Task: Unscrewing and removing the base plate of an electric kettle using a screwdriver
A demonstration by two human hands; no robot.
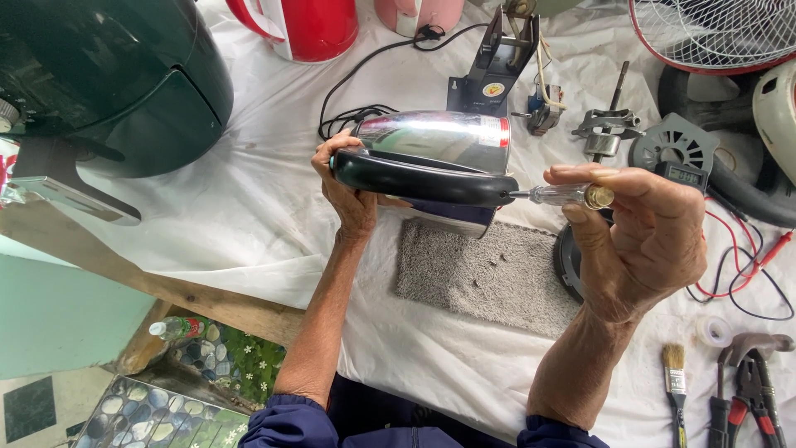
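A shiny steel electric kettle [444, 141] with a black handle [414, 177] lies on its side above a white-covered table. My left hand [348, 195] grips its left end, fingers wrapped over the handle's end. My right hand [647, 236] pinches a small clear-handled screwdriver [568, 196], whose tip sits against the right end of the black handle. Below the kettle lies a grey carpet pad [481, 274] with a few small screws on it.
A dark green appliance [108, 75] stands at the left, a red jug [303, 26] at the back. Fan parts, a fan grille [713, 33], a meter with red and black leads [738, 265], a brush [676, 386] and pliers [750, 394] lie at the right.
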